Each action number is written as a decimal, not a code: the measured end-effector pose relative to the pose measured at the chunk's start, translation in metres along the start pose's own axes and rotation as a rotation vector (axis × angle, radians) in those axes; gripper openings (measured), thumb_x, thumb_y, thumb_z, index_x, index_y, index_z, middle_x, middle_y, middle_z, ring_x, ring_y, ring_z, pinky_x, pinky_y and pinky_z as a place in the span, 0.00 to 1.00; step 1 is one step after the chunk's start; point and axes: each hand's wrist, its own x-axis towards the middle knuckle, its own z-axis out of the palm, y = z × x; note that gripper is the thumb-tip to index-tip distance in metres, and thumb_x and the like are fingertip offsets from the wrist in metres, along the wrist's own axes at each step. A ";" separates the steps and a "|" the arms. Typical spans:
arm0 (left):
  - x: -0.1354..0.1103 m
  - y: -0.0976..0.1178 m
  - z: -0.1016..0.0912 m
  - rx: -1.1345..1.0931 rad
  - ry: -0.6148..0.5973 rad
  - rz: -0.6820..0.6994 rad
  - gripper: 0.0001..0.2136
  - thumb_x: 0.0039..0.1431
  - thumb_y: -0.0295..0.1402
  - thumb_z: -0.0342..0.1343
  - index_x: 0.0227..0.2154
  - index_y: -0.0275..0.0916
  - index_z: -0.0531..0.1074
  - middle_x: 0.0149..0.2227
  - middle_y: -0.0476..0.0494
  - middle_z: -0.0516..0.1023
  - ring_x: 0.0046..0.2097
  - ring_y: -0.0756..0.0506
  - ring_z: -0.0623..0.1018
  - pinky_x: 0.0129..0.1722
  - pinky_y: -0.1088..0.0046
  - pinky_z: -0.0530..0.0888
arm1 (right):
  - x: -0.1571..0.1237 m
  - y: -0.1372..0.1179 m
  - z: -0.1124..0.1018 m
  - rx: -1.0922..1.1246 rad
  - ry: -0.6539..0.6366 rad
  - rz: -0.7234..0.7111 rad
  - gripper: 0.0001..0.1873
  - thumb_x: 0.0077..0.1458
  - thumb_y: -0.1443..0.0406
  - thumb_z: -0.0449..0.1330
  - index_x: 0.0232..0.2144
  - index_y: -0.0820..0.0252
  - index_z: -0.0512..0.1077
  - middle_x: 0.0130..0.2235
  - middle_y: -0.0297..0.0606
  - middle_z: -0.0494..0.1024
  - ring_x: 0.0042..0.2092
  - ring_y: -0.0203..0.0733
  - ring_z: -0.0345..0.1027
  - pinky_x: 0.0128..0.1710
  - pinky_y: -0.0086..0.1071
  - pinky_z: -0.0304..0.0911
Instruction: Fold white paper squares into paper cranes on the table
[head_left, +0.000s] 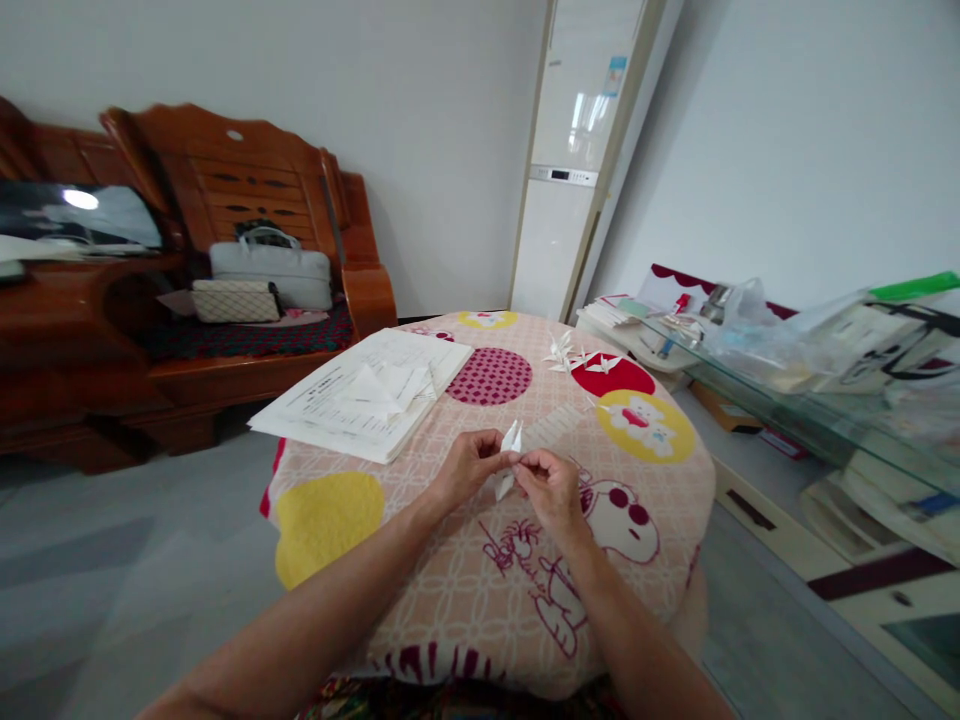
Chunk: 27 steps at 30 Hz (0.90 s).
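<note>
My left hand [466, 466] and my right hand [550, 485] meet over the middle of a round table, both pinching a small folded white paper piece [510, 448]. The paper stands up between my fingertips, part of it pointing up and part hanging below. Underneath lies a pink patterned tablecloth [480, 590] with cartoon prints and coloured circles. A stack of white paper sheets [360, 395] rests on the cloth to the left of my hands. Several finished white folded paper figures [577, 357] sit at the far side of the table.
A wooden bench [225, 250] with a grey bag [270, 270] and a quilted pouch [234, 300] stands at the left. A tall white air conditioner [570, 170] is in the corner. A glass shelf [810, 400] with papers and plastic bags runs along the right.
</note>
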 end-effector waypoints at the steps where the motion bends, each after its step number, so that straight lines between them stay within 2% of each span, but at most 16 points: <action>1: 0.000 0.001 0.000 0.005 -0.007 0.005 0.18 0.47 0.43 0.64 0.21 0.33 0.68 0.20 0.54 0.64 0.24 0.55 0.62 0.23 0.80 0.57 | 0.000 0.000 0.000 -0.005 0.004 0.000 0.10 0.48 0.61 0.59 0.21 0.60 0.70 0.19 0.29 0.68 0.20 0.33 0.60 0.20 0.25 0.56; 8: -0.002 0.003 -0.003 0.015 -0.021 0.009 0.18 0.46 0.43 0.66 0.21 0.33 0.69 0.20 0.53 0.64 0.24 0.55 0.63 0.23 0.80 0.58 | -0.003 -0.005 0.001 -0.051 0.010 -0.063 0.09 0.49 0.63 0.59 0.21 0.60 0.69 0.19 0.29 0.68 0.21 0.33 0.60 0.21 0.25 0.56; 14: -0.018 0.015 -0.003 -0.101 -0.059 0.016 0.15 0.46 0.39 0.67 0.22 0.32 0.71 0.22 0.50 0.70 0.26 0.52 0.68 0.27 0.78 0.63 | -0.016 -0.036 -0.006 -0.315 0.061 -0.418 0.07 0.53 0.69 0.56 0.24 0.59 0.70 0.23 0.33 0.71 0.26 0.36 0.66 0.27 0.28 0.61; 16: -0.026 0.022 -0.001 -0.163 -0.039 0.004 0.13 0.46 0.37 0.67 0.22 0.32 0.72 0.23 0.48 0.72 0.27 0.52 0.69 0.28 0.77 0.65 | -0.024 -0.048 -0.005 -0.337 0.090 -0.477 0.06 0.54 0.70 0.56 0.26 0.59 0.70 0.25 0.35 0.72 0.27 0.37 0.66 0.29 0.29 0.62; 20: -0.039 0.030 0.005 -0.305 0.051 -0.070 0.12 0.45 0.38 0.67 0.23 0.32 0.75 0.23 0.46 0.75 0.26 0.51 0.71 0.29 0.76 0.67 | -0.037 -0.059 0.002 -0.293 0.137 -0.449 0.04 0.55 0.70 0.57 0.32 0.58 0.71 0.28 0.36 0.75 0.29 0.39 0.69 0.30 0.30 0.65; 23: -0.041 0.026 0.008 -0.419 0.100 -0.102 0.12 0.44 0.38 0.68 0.22 0.32 0.75 0.22 0.47 0.75 0.24 0.52 0.70 0.28 0.77 0.67 | -0.041 -0.058 0.007 -0.269 0.171 -0.404 0.04 0.55 0.69 0.59 0.34 0.56 0.73 0.29 0.36 0.77 0.29 0.39 0.71 0.30 0.30 0.67; 27: -0.039 0.019 0.008 -0.540 0.127 -0.127 0.12 0.43 0.37 0.69 0.21 0.32 0.74 0.21 0.48 0.73 0.23 0.53 0.69 0.27 0.77 0.66 | -0.040 -0.054 0.009 -0.223 0.138 -0.325 0.04 0.55 0.67 0.60 0.34 0.57 0.74 0.30 0.36 0.77 0.30 0.39 0.71 0.30 0.30 0.67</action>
